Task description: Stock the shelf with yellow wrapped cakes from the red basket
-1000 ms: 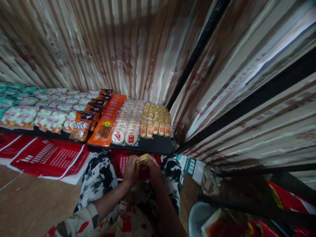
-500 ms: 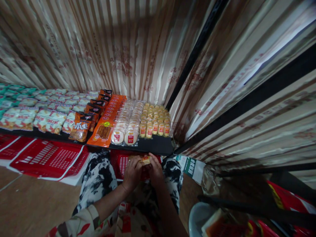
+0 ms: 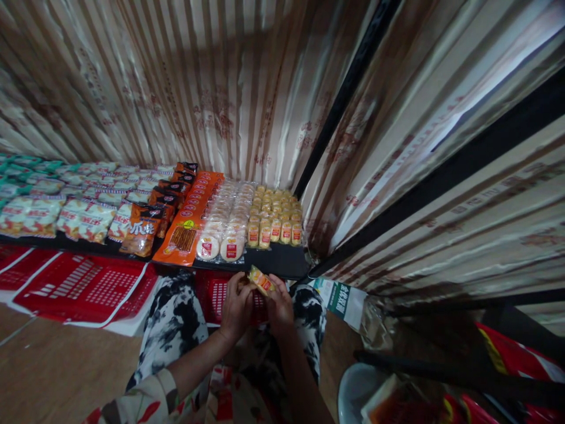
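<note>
In front of the shelf, between my knees, I hold a small yellow wrapped snack packet (image 3: 261, 281) with an orange-red label. My right hand (image 3: 280, 305) grips its right end. The fingers of my left hand (image 3: 236, 309) are curled in at its left end, thumb against the lower edge; the fingertips are partly hidden. Matching yellow snack packets (image 3: 276, 229) stand in rows on the black shelf (image 3: 276, 259) just beyond. Left of them are rows of round white wrapped biscuits (image 3: 232, 247) with red labels.
Further left lie a flat orange snack bag (image 3: 176, 235), brown-orange snack bags (image 3: 140, 229) and white snack bags (image 3: 86, 218). Red baskets (image 3: 83, 288) stand below the shelf. A black pole (image 3: 344, 100) rises at the corner before a curtain (image 3: 212, 88). A pale basin (image 3: 348, 388) is at lower right.
The yellow snack packet has been raised a little and turned, so its labelled face shows at a slant. Both hands stay close together; the view has shifted slightly.
</note>
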Available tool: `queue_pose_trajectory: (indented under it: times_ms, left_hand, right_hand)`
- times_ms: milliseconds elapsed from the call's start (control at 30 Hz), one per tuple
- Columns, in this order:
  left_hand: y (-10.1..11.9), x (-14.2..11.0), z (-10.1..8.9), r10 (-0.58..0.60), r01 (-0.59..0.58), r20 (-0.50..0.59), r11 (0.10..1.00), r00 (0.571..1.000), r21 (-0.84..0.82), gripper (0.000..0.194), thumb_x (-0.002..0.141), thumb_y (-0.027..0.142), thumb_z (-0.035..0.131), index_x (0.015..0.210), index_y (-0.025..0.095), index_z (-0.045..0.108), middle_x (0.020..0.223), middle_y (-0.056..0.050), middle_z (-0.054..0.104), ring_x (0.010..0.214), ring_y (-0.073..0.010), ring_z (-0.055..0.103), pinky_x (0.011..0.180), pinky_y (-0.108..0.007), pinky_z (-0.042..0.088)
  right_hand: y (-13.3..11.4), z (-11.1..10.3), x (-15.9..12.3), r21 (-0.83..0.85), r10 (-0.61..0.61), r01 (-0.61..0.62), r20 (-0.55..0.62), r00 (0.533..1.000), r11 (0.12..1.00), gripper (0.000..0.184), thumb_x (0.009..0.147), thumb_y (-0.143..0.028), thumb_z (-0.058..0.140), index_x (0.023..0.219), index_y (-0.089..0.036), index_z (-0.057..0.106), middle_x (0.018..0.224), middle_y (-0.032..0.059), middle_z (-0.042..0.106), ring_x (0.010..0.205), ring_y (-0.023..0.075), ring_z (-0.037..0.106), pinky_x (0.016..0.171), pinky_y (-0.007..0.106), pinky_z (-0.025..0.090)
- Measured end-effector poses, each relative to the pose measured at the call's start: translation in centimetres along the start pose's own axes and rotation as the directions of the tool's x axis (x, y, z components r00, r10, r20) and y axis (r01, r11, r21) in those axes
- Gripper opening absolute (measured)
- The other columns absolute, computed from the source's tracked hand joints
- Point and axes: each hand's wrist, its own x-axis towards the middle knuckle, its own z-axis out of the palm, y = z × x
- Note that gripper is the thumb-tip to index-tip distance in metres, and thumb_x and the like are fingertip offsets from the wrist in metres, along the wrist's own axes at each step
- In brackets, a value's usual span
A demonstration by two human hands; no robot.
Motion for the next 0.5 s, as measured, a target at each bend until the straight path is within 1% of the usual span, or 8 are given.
queue_pose_trajectory:
  times_ms: [67, 133, 233, 333, 500]
  left_hand:
    - [0.3, 0.3, 0.1, -0.026, 0.027, 0.034, 0.999, 0.999, -0.031, 0.028, 0.087, 0.024, 0.041, 0.102, 0.022, 0.065, 0.124, -0.009, 0.048, 0.115, -0.022, 0.046, 0.099, -0.039, 0.04]
    - [0.7, 0.7, 0.2, -0.036, 0.042, 0.081, 0.997, 0.996, -0.068, 0.03, 0.088, 0.023, 0.038, 0.103, 0.021, 0.064, 0.118, -0.009, 0.052, 0.109, -0.0203, 0.05, 0.098, -0.037, 0.042]
    - [1.4, 1.2, 0.4, -0.022, 0.038, 0.132, 0.992, 0.991, -0.117, 0.032, 0.088, 0.021, 0.033, 0.103, 0.019, 0.061, 0.108, -0.008, 0.057, 0.104, -0.0188, 0.054, 0.096, -0.035, 0.043]
    - [1.9, 1.5, 0.7, -0.006, 0.027, 0.138, 0.988, 0.99, -0.152, 0.032, 0.088, 0.021, 0.032, 0.105, 0.018, 0.058, 0.106, -0.009, 0.058, 0.103, -0.0185, 0.054, 0.094, -0.034, 0.043]
    - [2.6, 2.0, 1.1, 0.024, 0.002, 0.127, 0.98, 0.992, -0.198, 0.03, 0.087, 0.02, 0.034, 0.107, 0.017, 0.056, 0.106, -0.01, 0.057, 0.102, -0.0195, 0.054, 0.093, -0.036, 0.044]
  right_hand:
    - [0.0, 0.0, 0.0, -0.019, 0.004, -0.004, 0.003, 1.0, 1.0, 0.045, 0.071, -0.036, 0.057, 0.114, -0.023, 0.052, 0.115, 0.0083, 0.061, 0.101, 0.0255, 0.061, 0.087, 0.038, 0.05]
    - [0.0, 0.1, 0.0, -0.038, -0.006, 0.006, 0.004, 1.0, 0.999, 0.047, 0.071, -0.036, 0.056, 0.116, -0.023, 0.051, 0.114, 0.008, 0.062, 0.101, 0.0251, 0.061, 0.087, 0.038, 0.05]
    - [0.0, 0.1, 0.2, -0.042, -0.032, 0.032, 0.002, 0.999, 0.999, 0.05, 0.068, -0.033, 0.06, 0.116, -0.023, 0.051, 0.114, 0.0071, 0.062, 0.103, 0.0244, 0.06, 0.089, 0.038, 0.049]
    - [-0.3, 0.0, 0.4, -0.055, -0.054, 0.054, 0.0, 0.999, 0.997, 0.052, 0.065, -0.029, 0.064, 0.115, -0.023, 0.051, 0.112, 0.0066, 0.063, 0.104, 0.0237, 0.059, 0.093, 0.038, 0.046]
    - [-1.4, -0.1, 0.8, -0.096, -0.067, 0.065, -0.015, 0.998, 0.993, 0.049, 0.066, -0.029, 0.065, 0.112, -0.02, 0.05, 0.112, 0.0089, 0.063, 0.104, 0.0238, 0.06, 0.094, 0.04, 0.045]
